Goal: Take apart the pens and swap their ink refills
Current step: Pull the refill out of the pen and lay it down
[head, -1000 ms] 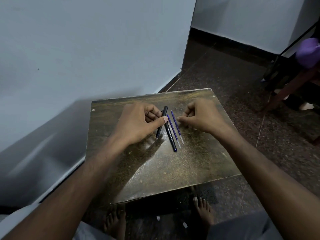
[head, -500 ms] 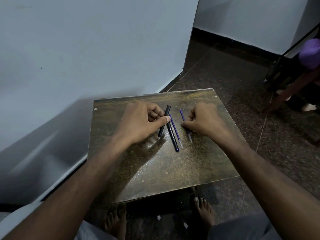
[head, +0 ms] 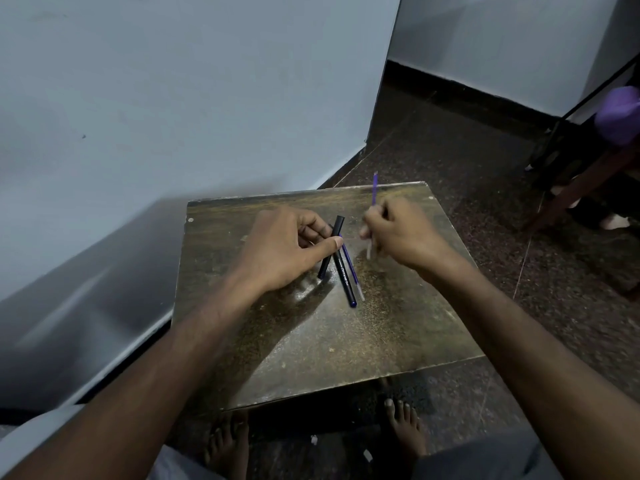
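Observation:
On the small brown table (head: 311, 341) lies a black pen barrel with white lettering (head: 344, 275), and a purple ink refill (head: 351, 271) rests along its right side. My left hand (head: 287, 247) pinches a second black pen barrel (head: 330, 244) that leans against the table, thumb pressed on it. My right hand (head: 398, 230) is lifted above the table and grips another purple refill (head: 374, 187), which points up and away; its clear lower end shows blurred below the fingers.
A pale wall runs along the left and the back. Dark speckled floor surrounds the table. A wooden chair leg (head: 571, 192) and a purple object (head: 620, 112) stand at the far right. My bare feet (head: 403, 431) are under the table's near edge.
My right hand has picked the right-hand purple refill off the table and raised it, tilting it upright. My left hand has kept its hold on the black barrel.

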Action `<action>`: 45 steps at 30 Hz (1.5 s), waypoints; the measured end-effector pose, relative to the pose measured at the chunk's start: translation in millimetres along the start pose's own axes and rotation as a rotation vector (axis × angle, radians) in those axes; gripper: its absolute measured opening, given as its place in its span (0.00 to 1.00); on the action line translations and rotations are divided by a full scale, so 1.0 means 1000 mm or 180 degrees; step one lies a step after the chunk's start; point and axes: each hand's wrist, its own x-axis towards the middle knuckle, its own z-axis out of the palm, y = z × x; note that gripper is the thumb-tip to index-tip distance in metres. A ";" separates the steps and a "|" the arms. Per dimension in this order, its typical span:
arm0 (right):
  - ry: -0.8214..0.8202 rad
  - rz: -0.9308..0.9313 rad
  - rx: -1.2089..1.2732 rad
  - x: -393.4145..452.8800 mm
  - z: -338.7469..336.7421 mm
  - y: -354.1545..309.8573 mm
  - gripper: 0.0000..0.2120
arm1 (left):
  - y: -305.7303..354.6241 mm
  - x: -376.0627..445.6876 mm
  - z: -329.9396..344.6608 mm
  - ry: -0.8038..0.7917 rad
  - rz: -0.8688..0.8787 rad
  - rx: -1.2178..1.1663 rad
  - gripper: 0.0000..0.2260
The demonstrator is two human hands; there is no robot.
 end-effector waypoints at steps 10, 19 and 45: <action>0.0834 0.0156 0.0863 0.003 -0.001 0.003 0.03 | -0.001 0.000 0.008 -0.0043 0.0075 0.0118 0.07; 0.0837 -0.0813 -0.0648 0.016 0.010 0.001 0.07 | -0.010 0.006 -0.012 0.0201 -0.0116 0.0322 0.07; 0.0877 -0.1160 -0.0987 0.073 0.051 -0.041 0.08 | -0.024 0.011 -0.027 0.0676 -0.0290 0.0283 0.08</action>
